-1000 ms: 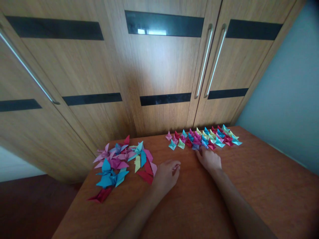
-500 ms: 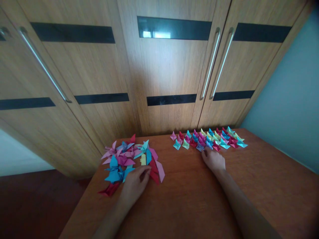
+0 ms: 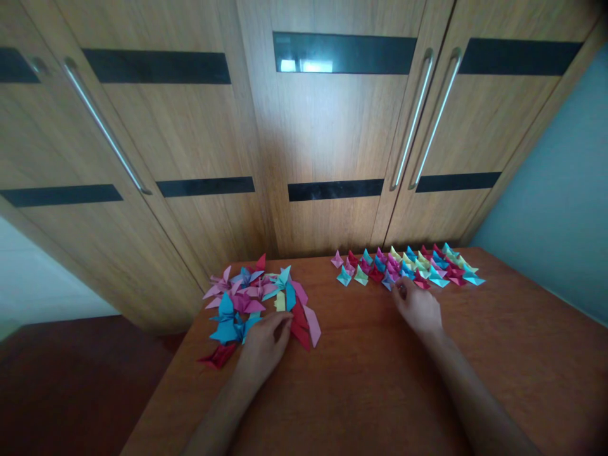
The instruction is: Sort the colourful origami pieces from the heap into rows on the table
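Ahead of you stands a wood-grain wardrobe (image 3: 327,126) with glossy dark inset strips (image 3: 344,54), the upper middle one catching a bright reflection. You see long silver bar handles (image 3: 414,120) on its doors. To your right is a pale blue wall (image 3: 555,209); at your lower left, a dark reddish floor (image 3: 80,380) meets a whitish surface (image 3: 47,285).

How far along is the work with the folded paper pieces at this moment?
Looks done: many small pieces stand in close rows at the table's far right.
In hand: the right hand is at the rows' front edge, the left hand at the loose pile; whether either grips a piece is unclear.
Apparently left: that pile, larger pieces overlapping without order.
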Demonstrator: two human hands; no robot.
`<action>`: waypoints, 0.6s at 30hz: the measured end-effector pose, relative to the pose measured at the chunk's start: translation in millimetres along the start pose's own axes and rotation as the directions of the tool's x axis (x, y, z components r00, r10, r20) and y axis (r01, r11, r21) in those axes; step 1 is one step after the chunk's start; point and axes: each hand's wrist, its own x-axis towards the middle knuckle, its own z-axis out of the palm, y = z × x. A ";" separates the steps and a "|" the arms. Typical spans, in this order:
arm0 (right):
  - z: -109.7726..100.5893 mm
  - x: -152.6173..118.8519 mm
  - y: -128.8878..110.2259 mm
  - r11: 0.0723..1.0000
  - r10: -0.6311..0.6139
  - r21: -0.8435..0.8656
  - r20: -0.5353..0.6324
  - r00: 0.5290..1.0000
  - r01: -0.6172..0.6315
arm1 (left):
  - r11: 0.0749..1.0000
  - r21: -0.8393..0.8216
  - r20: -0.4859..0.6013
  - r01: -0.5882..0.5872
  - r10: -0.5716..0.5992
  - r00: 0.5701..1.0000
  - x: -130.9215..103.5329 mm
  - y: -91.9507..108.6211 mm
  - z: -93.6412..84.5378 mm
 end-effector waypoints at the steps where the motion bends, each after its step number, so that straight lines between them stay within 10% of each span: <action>1: 2.5 -2.6 -4.6 0.997 -0.067 0.051 0.011 0.998 0.066 | 0.998 0.059 0.005 -0.001 0.001 1.000 0.8 -0.2 -2.0; 7: 16.9 -25.5 -42.4 0.893 -0.416 0.278 0.211 0.885 0.353 | 0.895 0.444 -0.057 0.027 -0.002 0.998 10.9 -5.3 -30.9; 13: 14.8 -31.2 -53.2 0.883 -0.454 0.287 0.320 0.832 0.372 | 0.767 0.593 -0.225 0.247 -0.137 0.965 3.6 -30.9 -71.9; 18: 13.2 -29.8 -50.5 0.873 -0.471 0.296 0.306 0.827 0.387 | 0.845 0.479 -0.102 0.237 -0.215 0.971 -12.0 -55.9 -78.1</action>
